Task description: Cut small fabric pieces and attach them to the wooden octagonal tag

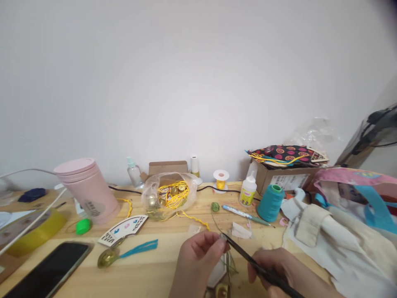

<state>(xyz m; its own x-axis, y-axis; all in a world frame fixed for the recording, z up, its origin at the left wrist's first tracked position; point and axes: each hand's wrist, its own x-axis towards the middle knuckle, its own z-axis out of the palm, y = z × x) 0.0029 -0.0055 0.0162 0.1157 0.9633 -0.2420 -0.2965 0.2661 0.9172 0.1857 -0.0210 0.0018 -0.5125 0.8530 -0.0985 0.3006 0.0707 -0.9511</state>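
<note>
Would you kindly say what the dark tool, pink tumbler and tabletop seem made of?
Dark tool: perhaps metal or plastic; its smooth black surface leaves it open.
Pink tumbler: plastic or coated metal, judging by its even matte colour.
Tabletop: likely matte wood, showing grain.

Left grip [201, 256]: a bare human hand, fingers and thumb [218, 248] uncovered, left wrist [187, 281] bare down to the lower edge of view. Right grip [282, 267]: likewise a bare human hand, its back uncovered, right wrist [318, 285] bare to the bottom edge. Fingernail detail indistinct.
</note>
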